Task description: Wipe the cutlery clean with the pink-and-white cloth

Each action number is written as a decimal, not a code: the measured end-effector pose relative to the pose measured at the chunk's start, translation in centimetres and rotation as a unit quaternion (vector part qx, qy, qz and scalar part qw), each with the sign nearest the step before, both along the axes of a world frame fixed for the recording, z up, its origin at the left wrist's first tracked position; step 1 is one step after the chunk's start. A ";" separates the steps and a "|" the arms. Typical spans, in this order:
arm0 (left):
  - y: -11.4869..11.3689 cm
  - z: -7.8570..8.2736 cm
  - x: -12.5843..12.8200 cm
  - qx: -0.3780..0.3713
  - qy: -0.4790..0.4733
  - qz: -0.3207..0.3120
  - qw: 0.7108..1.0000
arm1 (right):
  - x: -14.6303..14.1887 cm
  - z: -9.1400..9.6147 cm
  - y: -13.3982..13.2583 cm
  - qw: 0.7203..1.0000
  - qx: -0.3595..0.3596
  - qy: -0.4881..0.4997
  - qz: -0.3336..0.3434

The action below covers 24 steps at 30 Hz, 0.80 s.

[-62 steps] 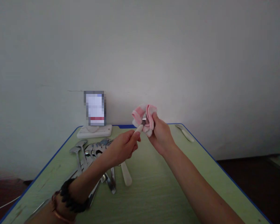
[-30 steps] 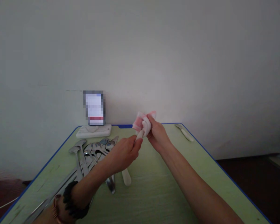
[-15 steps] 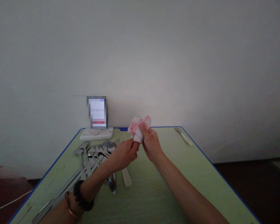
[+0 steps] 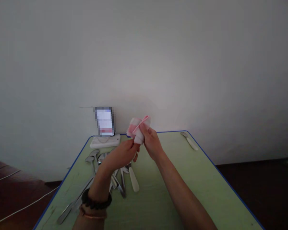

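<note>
Above the green table (image 4: 177, 191), my right hand (image 4: 151, 143) is closed round a pink and white cloth (image 4: 136, 127) bunched over one end of a white-handled utensil. My left hand (image 4: 121, 155) pinches the utensil's other end just below the cloth; the utensil itself is almost wholly hidden by fingers and cloth. A pile of several metal spoons (image 4: 97, 159) and a white-handled utensil (image 4: 133, 180) lie on the table under and to the left of my left hand.
A white-handled utensil (image 4: 189, 140) lies alone near the table's far right corner. A blurred upright card on a white base (image 4: 105, 140) stands at the far edge by the wall. A white cable (image 4: 16, 209) runs over the dark floor at left.
The cloth has slid down over the utensil, hiding the metal end and most of the white handle. Both hands have drawn closer together. The view has shifted, moving the table rightward.
</note>
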<state>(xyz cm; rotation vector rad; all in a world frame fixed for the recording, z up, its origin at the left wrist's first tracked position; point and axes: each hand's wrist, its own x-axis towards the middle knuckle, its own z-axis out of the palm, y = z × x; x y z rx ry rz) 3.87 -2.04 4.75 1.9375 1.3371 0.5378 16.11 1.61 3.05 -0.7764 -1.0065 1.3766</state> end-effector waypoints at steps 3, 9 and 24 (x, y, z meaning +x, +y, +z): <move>-0.1 0.3 -0.5 0.023 0.002 0.008 1.000 | 0.3 0.2 0.1 0.999 0.020 -0.033 0.012; 0.9 0.1 -1.1 0.063 -0.020 0.014 0.998 | 1.7 0.3 0.8 1.000 -0.021 0.004 -0.013; 2.7 -1.7 -1.1 -0.017 0.032 0.044 0.998 | 1.4 -2.1 2.7 0.986 -0.129 0.100 -0.017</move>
